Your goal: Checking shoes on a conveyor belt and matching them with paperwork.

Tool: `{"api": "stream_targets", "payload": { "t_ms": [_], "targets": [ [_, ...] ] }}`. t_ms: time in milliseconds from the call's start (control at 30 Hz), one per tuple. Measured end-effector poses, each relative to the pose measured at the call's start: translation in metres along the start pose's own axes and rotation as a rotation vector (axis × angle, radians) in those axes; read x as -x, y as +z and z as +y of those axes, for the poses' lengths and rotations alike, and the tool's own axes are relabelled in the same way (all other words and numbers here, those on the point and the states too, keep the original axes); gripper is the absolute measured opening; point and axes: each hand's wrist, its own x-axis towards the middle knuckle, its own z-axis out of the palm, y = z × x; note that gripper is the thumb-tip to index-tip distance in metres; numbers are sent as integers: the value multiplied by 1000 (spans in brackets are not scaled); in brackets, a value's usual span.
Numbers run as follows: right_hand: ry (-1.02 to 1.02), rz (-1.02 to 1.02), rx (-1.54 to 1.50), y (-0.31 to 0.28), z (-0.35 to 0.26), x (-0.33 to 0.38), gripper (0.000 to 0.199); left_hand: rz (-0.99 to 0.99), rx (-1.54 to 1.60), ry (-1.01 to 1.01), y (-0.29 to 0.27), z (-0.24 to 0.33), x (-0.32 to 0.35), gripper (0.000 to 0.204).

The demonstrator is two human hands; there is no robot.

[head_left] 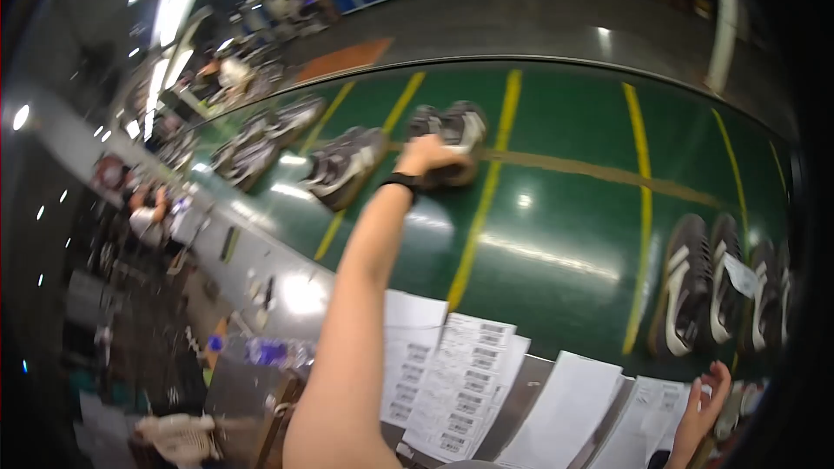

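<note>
My left arm stretches out over the green conveyor belt [556, 217]. At its end my left hand [427, 158] is closed on a pair of dark grey sneakers [465, 126] with pale stripes; the sneakers partly hide its fingertips. Just left of them lies another dark sneaker pair [346, 163]. Low at the right, my right hand [705, 404] is open, fingers slightly curled and apart, holding nothing. It is nearest to upright-pointing dark sneakers [682, 287] with white stripes on the belt. A small white slip [740, 276] lies on one of the sneakers beside these.
Yellow tape lines [643, 165] cross the belt. Printed label sheets [460, 382] and a blank white sheet [560, 412] lie along its near edge. More sneakers [261, 143] rest farther left. A clear plastic bottle [278, 352] and a seated person [148, 217] are at the left.
</note>
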Motion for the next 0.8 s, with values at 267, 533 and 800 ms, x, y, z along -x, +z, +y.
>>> {"api": "stream_targets", "payload": {
  "t_ms": [267, 533, 800],
  "targets": [
    [-186, -281, -33, 20, -76, 8, 42, -83, 86, 640, 95, 140, 177, 74],
    [-175, -305, 71, -22, -71, 59, 50, 446, -286, 889, 82, 93, 198, 41],
    [-112, -396, 116, -39, -81, 64, 35, 174, 37, 1133, 103, 175, 209, 66]
  ]
}}
